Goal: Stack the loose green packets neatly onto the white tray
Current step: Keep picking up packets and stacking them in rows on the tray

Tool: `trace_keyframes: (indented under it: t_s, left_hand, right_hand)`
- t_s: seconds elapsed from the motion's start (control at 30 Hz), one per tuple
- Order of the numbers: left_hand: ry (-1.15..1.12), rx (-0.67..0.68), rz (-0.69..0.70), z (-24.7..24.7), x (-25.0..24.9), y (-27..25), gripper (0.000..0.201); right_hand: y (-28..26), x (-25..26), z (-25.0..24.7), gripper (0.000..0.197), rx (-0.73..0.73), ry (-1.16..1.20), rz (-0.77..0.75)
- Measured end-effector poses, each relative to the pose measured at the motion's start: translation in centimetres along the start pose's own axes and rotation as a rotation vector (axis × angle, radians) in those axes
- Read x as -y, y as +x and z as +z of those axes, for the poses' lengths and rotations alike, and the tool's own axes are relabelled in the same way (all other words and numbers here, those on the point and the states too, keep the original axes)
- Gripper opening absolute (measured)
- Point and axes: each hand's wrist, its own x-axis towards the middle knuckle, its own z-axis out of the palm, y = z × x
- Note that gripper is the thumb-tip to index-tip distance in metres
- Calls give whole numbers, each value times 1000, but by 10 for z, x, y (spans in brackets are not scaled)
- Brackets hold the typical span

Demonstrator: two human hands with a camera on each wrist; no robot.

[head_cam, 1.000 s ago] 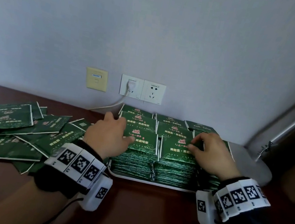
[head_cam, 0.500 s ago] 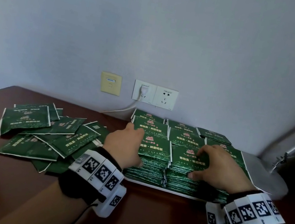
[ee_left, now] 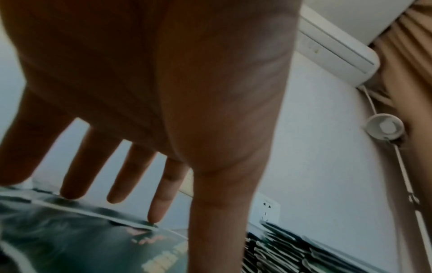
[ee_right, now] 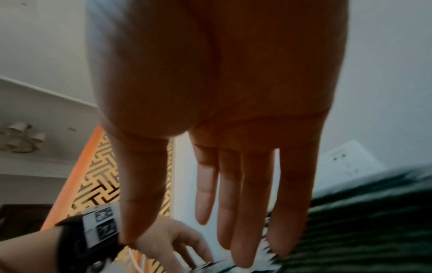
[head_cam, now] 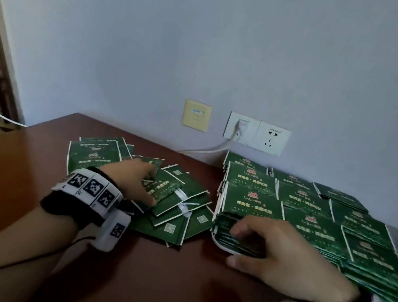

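On the dark reddish-brown wooden table [head_cam: 15,188], a scattered heap of loose dark green foil packets with white edges [head_cam: 174,199] lies left of centre, overlapping at all angles. The person's left hand [head_cam: 132,182] rests on top of this heap with its fingers [ee_left: 163,195] straight and spread apart, the tips touching the top packet. To the right, close to the wall, tidy rows of stacked green packets [head_cam: 313,217] fill the white rectangular tray [head_cam: 220,245], of which only the rounded near-left corner shows. The right hand [head_cam: 288,255] sits at that corner, fingers held nearly straight and close together against the near edges of the stack, thumb by the tray rim. On the pale wall behind are a cream faceplate [head_cam: 196,115] and a white double socket [head_cam: 256,136] with a white cable [head_cam: 208,150] plugged in.
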Motion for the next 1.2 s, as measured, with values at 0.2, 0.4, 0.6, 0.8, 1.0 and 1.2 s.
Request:
trace_keyframes:
  t_s: [0.2,0.4,0.6,0.8,1.0,1.2]
  left_hand:
    - [63,125,88,-5,14,-3,91]
    - [81,299,244,-14,19,-13,63]
    - [-2,442,352,-18,15,-16,41]
    - [47,368,185,-13,29,-9,57]
    - [276,301,103,0,40,-12,52]
    - [170,420,155,8,45,-10,54]
  right_hand:
    - [62,50,47,43,94,80,-7]
    - [90,75,67,56,70,26,28]
    - [68,77,66,58,239,-99,86]
    - [38,75,59,51,283,-246,101]
    - [27,86,58,41,277,-389,121]
    - [35,102,70,45,285,-293,64]
